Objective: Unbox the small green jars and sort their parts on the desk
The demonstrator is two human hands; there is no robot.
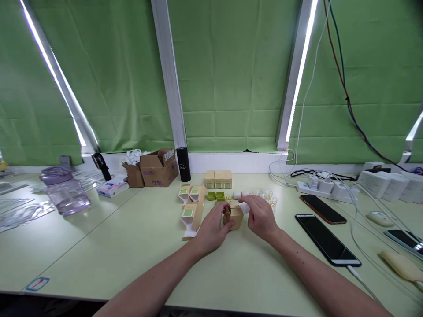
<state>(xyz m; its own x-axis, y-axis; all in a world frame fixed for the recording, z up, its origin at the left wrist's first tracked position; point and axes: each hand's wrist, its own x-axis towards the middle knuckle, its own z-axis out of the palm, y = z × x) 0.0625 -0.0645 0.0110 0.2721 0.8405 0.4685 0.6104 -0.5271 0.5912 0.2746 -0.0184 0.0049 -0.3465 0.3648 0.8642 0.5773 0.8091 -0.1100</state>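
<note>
My left hand grips a small tan cardboard box just above the table, its fingers over the left side and top. My right hand is closed on a small white piece at the box's upper right corner; whether it is a flap or a separate item I cannot tell. Left of the hands lie several similar boxes, some with white inner flaps folded out. Small green containers sit just behind my left hand. White cylinders and clear round cups are beyond my right hand.
Three closed tan boxes stand in a row at the back. A brown carton, black cylinder and purple bottle are to the left. Phones, a power strip and loose cables lie on the right.
</note>
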